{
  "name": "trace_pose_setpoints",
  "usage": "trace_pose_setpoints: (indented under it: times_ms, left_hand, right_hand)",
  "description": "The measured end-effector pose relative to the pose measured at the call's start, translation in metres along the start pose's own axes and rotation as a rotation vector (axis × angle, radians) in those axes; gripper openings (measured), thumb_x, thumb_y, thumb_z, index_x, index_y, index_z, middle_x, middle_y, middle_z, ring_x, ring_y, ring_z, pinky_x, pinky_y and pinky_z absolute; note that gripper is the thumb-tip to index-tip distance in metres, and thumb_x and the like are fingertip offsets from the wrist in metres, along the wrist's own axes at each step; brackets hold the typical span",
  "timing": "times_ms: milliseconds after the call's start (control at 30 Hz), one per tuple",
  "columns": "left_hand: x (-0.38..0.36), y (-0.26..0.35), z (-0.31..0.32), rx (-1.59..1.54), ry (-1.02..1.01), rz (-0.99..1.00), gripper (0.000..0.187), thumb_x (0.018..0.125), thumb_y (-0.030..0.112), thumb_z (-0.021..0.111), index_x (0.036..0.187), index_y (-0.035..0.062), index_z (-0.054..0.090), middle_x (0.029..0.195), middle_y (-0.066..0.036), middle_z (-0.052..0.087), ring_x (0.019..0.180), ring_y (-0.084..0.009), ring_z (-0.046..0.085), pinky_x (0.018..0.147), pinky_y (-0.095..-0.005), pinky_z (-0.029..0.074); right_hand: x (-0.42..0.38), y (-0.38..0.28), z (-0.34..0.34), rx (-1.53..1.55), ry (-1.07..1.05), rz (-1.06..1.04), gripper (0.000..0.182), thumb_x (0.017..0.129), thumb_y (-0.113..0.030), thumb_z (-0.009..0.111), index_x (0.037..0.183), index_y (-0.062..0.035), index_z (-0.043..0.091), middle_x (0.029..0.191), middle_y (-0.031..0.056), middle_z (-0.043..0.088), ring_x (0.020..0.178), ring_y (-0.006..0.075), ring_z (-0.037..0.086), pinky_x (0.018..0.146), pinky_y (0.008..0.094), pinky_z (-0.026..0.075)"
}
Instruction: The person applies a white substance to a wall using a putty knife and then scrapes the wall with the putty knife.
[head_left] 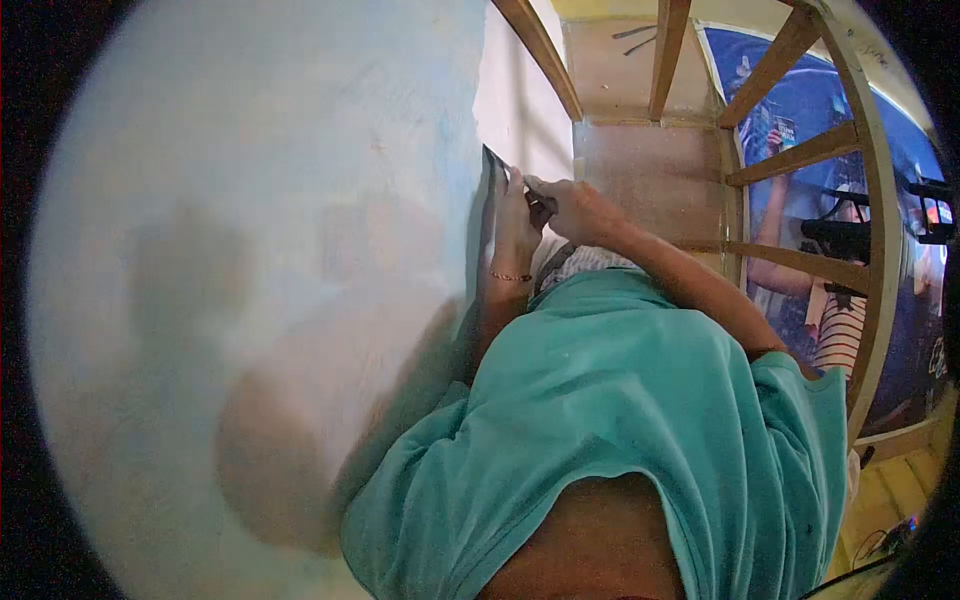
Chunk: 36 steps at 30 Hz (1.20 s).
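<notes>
Beside the wall, my left hand (515, 222), with a bracelet at the wrist, points upward with its fingers drawn together near the lower edge of a white sheet-like area (520, 110). My right hand (582, 212) is closed and meets the left at the fingertips. A small dark thing (541, 208) shows between the two hands; its kind cannot be made out. From the white area's lower corner a dark narrow strip (489, 185) runs down along the wall, close to my left fingers. What the left fingers pinch is mostly hidden.
The pale blue wall (300, 150) fills the left side, with shadows on it. To the right runs a wooden frame with slats (800, 155), over brown boards (650, 170). Beyond it lies a glossy blue printed sheet (820, 100) with reflections. Cables (885, 540) lie at the lower right.
</notes>
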<state>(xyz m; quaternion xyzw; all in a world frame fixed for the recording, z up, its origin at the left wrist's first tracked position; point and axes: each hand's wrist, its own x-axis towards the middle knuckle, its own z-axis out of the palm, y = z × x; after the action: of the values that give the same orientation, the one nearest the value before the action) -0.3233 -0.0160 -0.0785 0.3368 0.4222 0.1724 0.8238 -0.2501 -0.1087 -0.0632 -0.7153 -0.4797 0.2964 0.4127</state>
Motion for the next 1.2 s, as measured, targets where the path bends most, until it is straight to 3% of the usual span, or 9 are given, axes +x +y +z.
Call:
trace_pose_setpoints:
  times_ms: [367,400,467,533,600,667,867,1067,1200]
  left_hand:
    - [0.001,-0.002,-0.008,0.03,-0.029,0.01,0.027,0.086,0.027,0.037,0.11,0.0154,0.034,0.071,-0.004,0.046,0.058,-0.0133,0.049,0.048,-0.026,0.044]
    - [-0.002,-0.003,-0.007,0.071,-0.013,0.041,0.027,0.086,0.029,0.038,0.106,0.0111,0.037,0.074,-0.006,0.047,0.061,-0.0151,0.051,0.051,-0.0272,0.044]
    - [-0.008,0.0,-0.002,0.161,0.012,0.113,0.034,0.084,0.033,0.04,0.097,0.0025,0.042,0.079,-0.01,0.05,0.067,-0.0188,0.053,0.056,-0.0295,0.044]
    - [-0.016,-0.005,-0.001,0.485,-0.044,0.527,0.034,0.084,0.033,0.04,0.097,0.0022,0.043,0.08,-0.01,0.05,0.068,-0.0193,0.053,0.057,-0.0298,0.044]
    - [-0.014,-0.007,-0.005,0.433,-0.072,0.493,0.031,0.085,0.031,0.039,0.103,0.0071,0.038,0.078,-0.008,0.049,0.067,-0.0179,0.052,0.055,-0.0291,0.045]
    - [-0.001,0.002,-0.01,0.029,-0.084,0.015,0.033,0.086,0.028,0.038,0.116,0.0172,0.029,0.074,-0.004,0.046,0.062,-0.0147,0.051,0.052,-0.0272,0.046]
    - [0.007,-0.012,-0.026,0.243,-0.102,0.115,0.031,0.085,0.028,0.04,0.112,0.0147,0.034,0.076,-0.004,0.048,0.065,-0.0144,0.051,0.053,-0.0274,0.046]
    - [0.006,0.0,-0.016,0.135,-0.077,0.115,0.029,0.085,0.028,0.041,0.109,0.012,0.038,0.077,-0.004,0.048,0.064,-0.014,0.051,0.05,-0.0244,0.045]
    - [0.002,0.0,-0.009,0.03,-0.05,0.069,0.034,0.085,0.024,0.042,0.115,0.0133,0.032,0.076,-0.005,0.048,0.062,-0.0141,0.051,0.048,-0.0247,0.045]
  right_hand:
    - [-0.002,-0.003,0.005,0.001,0.008,-0.008,0.051,0.062,-0.003,0.049,0.113,-0.003,0.042,0.084,0.0212,0.056,0.076,0.0342,0.055,0.069,0.0399,0.044]
    - [-0.004,-0.002,0.006,0.017,0.02,-0.008,0.051,0.062,-0.003,0.049,0.113,-0.003,0.042,0.084,0.0211,0.056,0.076,0.0341,0.055,0.069,0.0398,0.044]
    - [-0.005,-0.002,0.0,0.03,0.025,-0.015,0.05,0.062,-0.003,0.05,0.112,-0.0029,0.043,0.083,0.0208,0.056,0.076,0.0338,0.055,0.069,0.0396,0.044]
    - [-0.012,-0.011,-0.007,0.033,-0.007,-0.018,0.049,0.062,-0.003,0.05,0.111,-0.0026,0.043,0.083,0.0205,0.056,0.075,0.0334,0.055,0.069,0.0394,0.044]
    - [0.002,-0.002,0.002,-0.029,-0.009,-0.012,0.049,0.063,-0.003,0.05,0.111,-0.0022,0.043,0.084,0.0202,0.056,0.076,0.0332,0.055,0.069,0.0392,0.044]
    - [0.004,0.002,0.006,-0.03,-0.018,-0.001,0.048,0.063,-0.003,0.05,0.111,-0.0022,0.043,0.085,0.0198,0.056,0.077,0.0331,0.055,0.069,0.0392,0.044]
    - [-0.011,-0.009,0.0,0.013,0.04,0.023,0.048,0.064,-0.003,0.049,0.111,-0.0061,0.044,0.084,0.0183,0.057,0.077,0.0328,0.055,0.07,0.0393,0.044]
    - [0.015,0.004,0.013,-0.01,-0.015,0.071,0.051,0.063,-0.004,0.05,0.113,-0.0058,0.043,0.087,0.0203,0.055,0.076,0.0343,0.055,0.07,0.0391,0.044]
    - [0.008,0.009,0.013,0.013,0.044,0.046,0.05,0.063,-0.004,0.05,0.113,-0.005,0.042,0.086,0.0191,0.057,0.077,0.032,0.056,0.07,0.0382,0.045]
